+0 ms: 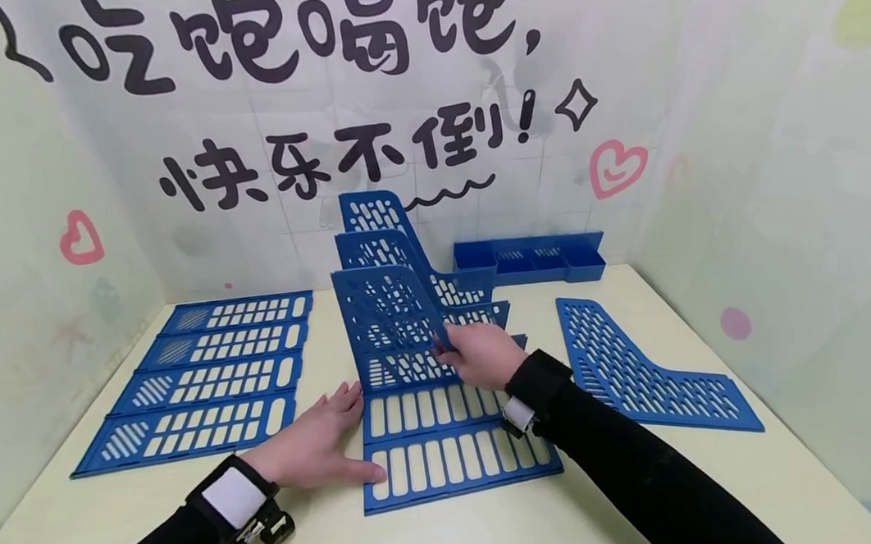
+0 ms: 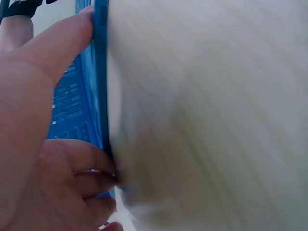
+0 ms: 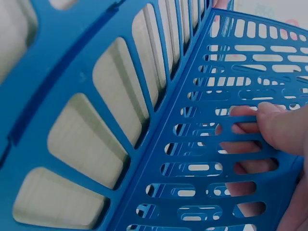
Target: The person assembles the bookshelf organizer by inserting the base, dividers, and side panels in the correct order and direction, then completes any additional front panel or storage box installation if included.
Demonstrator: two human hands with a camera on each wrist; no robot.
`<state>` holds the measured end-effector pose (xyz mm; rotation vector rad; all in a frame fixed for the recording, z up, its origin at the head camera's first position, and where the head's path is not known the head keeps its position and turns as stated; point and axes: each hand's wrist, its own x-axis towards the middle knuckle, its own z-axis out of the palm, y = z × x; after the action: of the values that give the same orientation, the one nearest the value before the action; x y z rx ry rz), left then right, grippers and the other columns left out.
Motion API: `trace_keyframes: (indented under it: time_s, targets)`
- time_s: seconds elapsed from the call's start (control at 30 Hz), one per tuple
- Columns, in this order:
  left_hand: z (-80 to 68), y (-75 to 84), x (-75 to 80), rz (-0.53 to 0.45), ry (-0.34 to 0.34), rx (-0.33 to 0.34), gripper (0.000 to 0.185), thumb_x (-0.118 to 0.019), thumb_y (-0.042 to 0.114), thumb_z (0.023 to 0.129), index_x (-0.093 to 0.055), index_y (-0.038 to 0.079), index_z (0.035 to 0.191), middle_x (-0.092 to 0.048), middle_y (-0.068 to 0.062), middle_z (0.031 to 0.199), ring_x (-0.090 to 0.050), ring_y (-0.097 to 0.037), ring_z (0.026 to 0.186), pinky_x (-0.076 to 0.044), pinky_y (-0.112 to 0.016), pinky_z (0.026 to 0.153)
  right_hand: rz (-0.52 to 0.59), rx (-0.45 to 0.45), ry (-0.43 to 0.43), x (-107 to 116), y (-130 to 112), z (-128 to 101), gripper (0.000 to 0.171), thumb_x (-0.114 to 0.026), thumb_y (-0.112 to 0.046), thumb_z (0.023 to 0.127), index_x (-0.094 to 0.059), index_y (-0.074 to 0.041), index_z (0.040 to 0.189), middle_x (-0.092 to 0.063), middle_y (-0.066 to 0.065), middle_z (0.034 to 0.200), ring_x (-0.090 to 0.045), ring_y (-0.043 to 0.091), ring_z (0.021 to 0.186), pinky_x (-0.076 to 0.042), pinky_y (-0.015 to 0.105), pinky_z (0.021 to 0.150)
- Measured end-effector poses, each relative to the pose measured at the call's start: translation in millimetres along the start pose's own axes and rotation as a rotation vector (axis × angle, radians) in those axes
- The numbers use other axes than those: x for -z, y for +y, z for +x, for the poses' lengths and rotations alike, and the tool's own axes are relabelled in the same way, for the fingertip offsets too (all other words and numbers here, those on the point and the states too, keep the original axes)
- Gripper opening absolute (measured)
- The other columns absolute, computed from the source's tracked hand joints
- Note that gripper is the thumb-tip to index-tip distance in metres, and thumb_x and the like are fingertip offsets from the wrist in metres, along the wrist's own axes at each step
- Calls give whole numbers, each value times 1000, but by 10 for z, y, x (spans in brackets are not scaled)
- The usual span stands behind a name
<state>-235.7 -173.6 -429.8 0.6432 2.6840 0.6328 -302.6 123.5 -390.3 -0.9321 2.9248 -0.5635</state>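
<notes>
Three blue perforated upright dividers stand one behind another on a flat blue slatted base [image 1: 444, 431]. My right hand [image 1: 484, 356] grips the sloping right edge of the front divider [image 1: 355, 288]. In the right wrist view the thumb lies on the near face of that divider [image 3: 192, 161], and the other fingers show through its slots from behind. My left hand [image 1: 315, 443] is spread at the left side of the base. Its thumb touches the base's front left corner, and its fingertips lie by the front divider's lower left corner. The left wrist view shows that hand along a blue edge [image 2: 101, 72].
On the left of the pale table [image 1: 330, 524] lie several blue slotted panels [image 1: 137, 440] in a row. Another blue divider [image 1: 643, 368] lies flat at the right. A blue compartment box [image 1: 585, 274] stands at the back, near the printed wall [image 1: 397, 93].
</notes>
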Motion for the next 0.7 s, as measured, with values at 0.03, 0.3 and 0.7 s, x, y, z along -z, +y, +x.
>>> trace_keyframes:
  time_s: [0.03, 0.3, 0.7]
  targets:
    - [-13, -2, -24, 6, 2, 3, 124, -85, 71, 85, -36, -10, 165, -22, -32, 178, -15, -54, 167, -15, -72, 134, 10, 4, -15, -4, 1, -17, 21, -64, -20, 113, -67, -9, 131, -78, 7, 119, -68, 16, 92, -55, 31, 83]
    - [-157, -2, -121, 60, 94, -35, 116, -80, 73, 88, -43, -8, 163, -31, -39, 172, -25, -61, 162, -27, -79, 126, 167, 25, 166, 355, 350, -387, 45, -70, -24, 110, -60, -5, 149, -68, 15, 148, -65, 32, 138, -54, 54, 117]
    - [-112, 106, -86, 33, 26, -102, 115, -91, 71, 76, -56, -3, 157, -40, -31, 171, -43, -53, 156, -43, -69, 123, -64, -517, -68, 794, 1655, -1594, 99, -86, -60, 90, -54, 15, 146, -58, 41, 139, -62, 52, 121, -57, 62, 99]
